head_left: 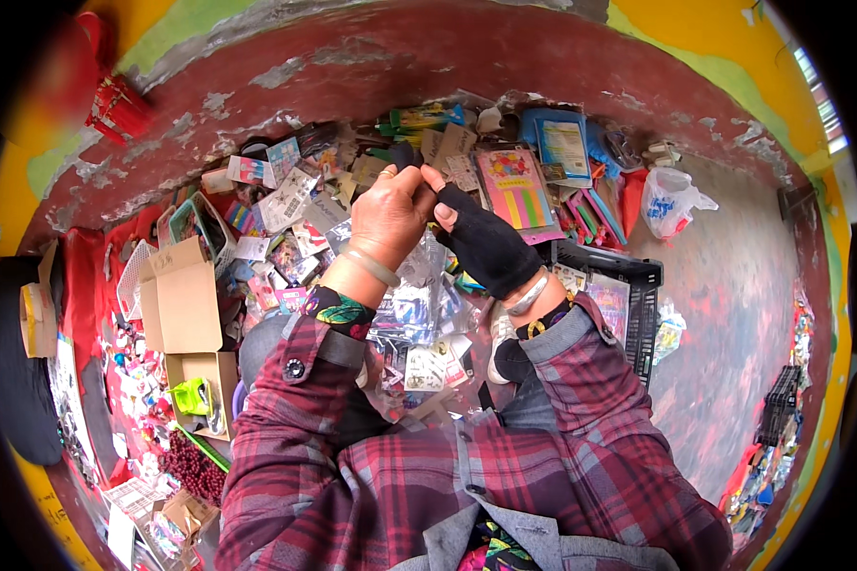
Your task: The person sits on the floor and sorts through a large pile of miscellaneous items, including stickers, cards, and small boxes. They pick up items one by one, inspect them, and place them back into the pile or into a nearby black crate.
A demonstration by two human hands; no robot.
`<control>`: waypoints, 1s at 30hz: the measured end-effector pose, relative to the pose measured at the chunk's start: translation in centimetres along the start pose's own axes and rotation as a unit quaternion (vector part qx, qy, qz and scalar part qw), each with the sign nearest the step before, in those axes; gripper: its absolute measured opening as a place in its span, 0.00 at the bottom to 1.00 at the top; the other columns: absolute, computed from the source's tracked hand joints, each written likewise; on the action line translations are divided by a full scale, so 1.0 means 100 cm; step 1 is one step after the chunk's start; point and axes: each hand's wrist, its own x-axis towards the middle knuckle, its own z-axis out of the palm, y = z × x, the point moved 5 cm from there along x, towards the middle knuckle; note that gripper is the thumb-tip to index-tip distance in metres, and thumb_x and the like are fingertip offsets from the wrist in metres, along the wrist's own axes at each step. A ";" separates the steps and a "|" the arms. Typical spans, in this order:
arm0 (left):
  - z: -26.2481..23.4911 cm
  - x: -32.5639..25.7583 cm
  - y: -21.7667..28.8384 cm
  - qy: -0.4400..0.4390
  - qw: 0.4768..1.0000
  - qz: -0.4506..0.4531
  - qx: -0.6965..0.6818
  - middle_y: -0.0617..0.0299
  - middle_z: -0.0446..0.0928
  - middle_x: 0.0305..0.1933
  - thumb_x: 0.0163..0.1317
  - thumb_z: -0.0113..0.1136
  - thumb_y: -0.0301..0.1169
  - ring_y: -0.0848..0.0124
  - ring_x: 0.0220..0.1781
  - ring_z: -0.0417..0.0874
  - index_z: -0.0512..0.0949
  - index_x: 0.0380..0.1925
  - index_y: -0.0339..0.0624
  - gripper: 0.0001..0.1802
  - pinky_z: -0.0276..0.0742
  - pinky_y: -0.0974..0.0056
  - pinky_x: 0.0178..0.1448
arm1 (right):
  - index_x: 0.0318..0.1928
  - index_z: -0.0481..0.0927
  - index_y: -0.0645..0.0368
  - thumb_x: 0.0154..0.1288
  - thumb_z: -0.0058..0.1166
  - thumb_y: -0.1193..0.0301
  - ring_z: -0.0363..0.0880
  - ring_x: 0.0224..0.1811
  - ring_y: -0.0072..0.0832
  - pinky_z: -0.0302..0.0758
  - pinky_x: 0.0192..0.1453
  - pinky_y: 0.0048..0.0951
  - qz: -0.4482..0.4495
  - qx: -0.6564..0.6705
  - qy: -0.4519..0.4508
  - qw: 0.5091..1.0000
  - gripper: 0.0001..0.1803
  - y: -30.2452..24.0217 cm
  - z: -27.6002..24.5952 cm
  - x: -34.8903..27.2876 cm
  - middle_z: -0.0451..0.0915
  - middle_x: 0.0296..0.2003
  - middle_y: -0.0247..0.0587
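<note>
My left hand is bare, with a ring and a pale bangle, and its fingers are closed in a pinch. My right hand wears a black fingerless glove, and its fingertips meet those of the left. What they pinch is hidden or too small to name. A dark cloth-like piece shows just past the left fingers; I cannot tell whether it is held. Beneath both hands lie clear plastic packets and a white printed card. Beyond the right hand is a pink packet with coloured strips.
An open cardboard box and a green-rimmed basket stand left. At right are a black plastic crate and a white plastic bag on the worn floor. A peeling red wall rises behind the heaped packets.
</note>
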 end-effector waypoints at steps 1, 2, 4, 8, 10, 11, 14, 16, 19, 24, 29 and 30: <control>-0.001 0.000 0.001 -0.002 1.000 0.004 -0.005 0.54 0.75 0.29 0.55 0.58 0.32 0.53 0.33 0.77 0.75 0.29 0.47 0.04 0.74 0.56 0.34 | 0.66 0.54 0.65 0.70 0.42 0.63 0.58 0.65 0.24 0.57 0.65 0.23 -0.005 -0.007 -0.001 1.000 0.30 -0.003 0.000 -0.001 0.61 0.64 0.44; -0.001 0.001 0.002 -0.005 1.000 0.008 -0.010 0.54 0.75 0.29 0.55 0.58 0.32 0.53 0.32 0.77 0.75 0.30 0.47 0.04 0.74 0.57 0.34 | 0.66 0.54 0.65 0.69 0.43 0.64 0.58 0.65 0.23 0.57 0.65 0.23 -0.009 -0.014 -0.002 1.000 0.30 -0.005 -0.001 -0.001 0.61 0.64 0.44; -0.001 0.001 0.003 -0.009 1.000 0.015 -0.020 0.54 0.75 0.29 0.55 0.59 0.31 0.54 0.32 0.77 0.76 0.30 0.46 0.04 0.74 0.58 0.34 | 0.67 0.52 0.65 0.67 0.46 0.67 0.59 0.64 0.23 0.58 0.65 0.24 -0.004 0.016 0.007 1.000 0.32 -0.010 -0.002 -0.003 0.61 0.63 0.43; 0.007 0.005 -0.002 -0.082 0.974 0.064 -0.201 0.55 0.77 0.31 0.55 0.60 0.26 0.61 0.32 0.80 0.77 0.34 0.41 0.07 0.75 0.64 0.37 | 0.68 0.47 0.63 0.58 0.52 0.75 0.62 0.61 0.25 0.60 0.63 0.25 0.021 0.087 0.010 0.996 0.40 -0.011 -0.012 -0.006 0.63 0.61 0.42; 0.005 0.005 0.000 -0.087 0.953 0.037 -0.288 0.54 0.77 0.31 0.53 0.62 0.25 0.60 0.33 0.81 0.78 0.36 0.40 0.09 0.76 0.64 0.38 | 0.69 0.45 0.61 0.53 0.53 0.77 0.64 0.58 0.26 0.62 0.61 0.25 0.023 0.076 -0.010 0.997 0.45 -0.006 -0.018 -0.004 0.63 0.59 0.42; 0.008 0.002 0.002 -0.108 0.928 -0.005 -0.356 0.54 0.78 0.32 0.52 0.63 0.25 0.61 0.35 0.81 0.78 0.38 0.40 0.12 0.75 0.64 0.40 | 0.70 0.43 0.60 0.51 0.53 0.78 0.64 0.57 0.26 0.63 0.60 0.25 0.023 0.067 -0.020 0.997 0.47 -0.001 -0.020 -0.004 0.64 0.58 0.42; 0.003 0.000 0.009 -0.101 0.950 0.027 -0.293 0.54 0.78 0.33 0.53 0.62 0.25 0.61 0.37 0.80 0.79 0.39 0.40 0.12 0.74 0.64 0.42 | 0.70 0.40 0.57 0.49 0.53 0.79 0.66 0.55 0.25 0.66 0.57 0.24 0.046 0.031 -0.031 0.998 0.50 0.000 -0.014 -0.006 0.63 0.58 0.42; 0.000 -0.002 0.013 -0.102 0.959 0.035 -0.262 0.53 0.78 0.33 0.52 0.62 0.25 0.61 0.37 0.80 0.78 0.37 0.38 0.11 0.74 0.64 0.41 | 0.70 0.38 0.57 0.48 0.53 0.80 0.66 0.55 0.25 0.67 0.56 0.24 0.042 0.011 -0.038 0.998 0.51 0.003 -0.010 -0.005 0.63 0.58 0.41; -0.001 -0.003 0.011 -0.080 0.968 0.097 -0.217 0.54 0.78 0.29 0.52 0.61 0.23 0.61 0.32 0.79 0.78 0.33 0.38 0.07 0.73 0.63 0.37 | 0.70 0.36 0.58 0.48 0.52 0.80 0.64 0.57 0.25 0.65 0.59 0.24 0.062 0.009 -0.072 0.995 0.52 0.005 -0.007 -0.005 0.61 0.59 0.42; -0.006 -0.006 0.013 -0.079 0.977 0.092 -0.173 0.54 0.75 0.25 0.50 0.60 0.26 0.57 0.30 0.77 0.76 0.27 0.40 0.04 0.72 0.60 0.34 | 0.69 0.43 0.63 0.46 0.51 0.78 0.59 0.61 0.28 0.57 0.65 0.26 0.039 0.016 -0.072 0.997 0.49 0.003 -0.003 -0.005 0.62 0.59 0.41; -0.005 -0.007 0.017 -0.015 0.996 0.027 -0.078 0.54 0.75 0.25 0.50 0.58 0.32 0.54 0.31 0.77 0.75 0.25 0.44 0.05 0.73 0.56 0.34 | 0.69 0.43 0.64 0.49 0.51 0.77 0.53 0.67 0.27 0.54 0.67 0.27 -0.022 -0.086 -0.029 0.996 0.47 0.009 -0.005 0.000 0.56 0.64 0.43; -0.007 -0.006 0.017 -0.008 0.998 0.009 -0.064 0.54 0.75 0.25 0.50 0.58 0.33 0.54 0.31 0.77 0.75 0.25 0.44 0.05 0.73 0.56 0.34 | 0.68 0.44 0.64 0.50 0.50 0.78 0.53 0.68 0.27 0.53 0.68 0.27 -0.023 -0.073 -0.024 0.997 0.45 0.008 -0.003 0.001 0.56 0.64 0.43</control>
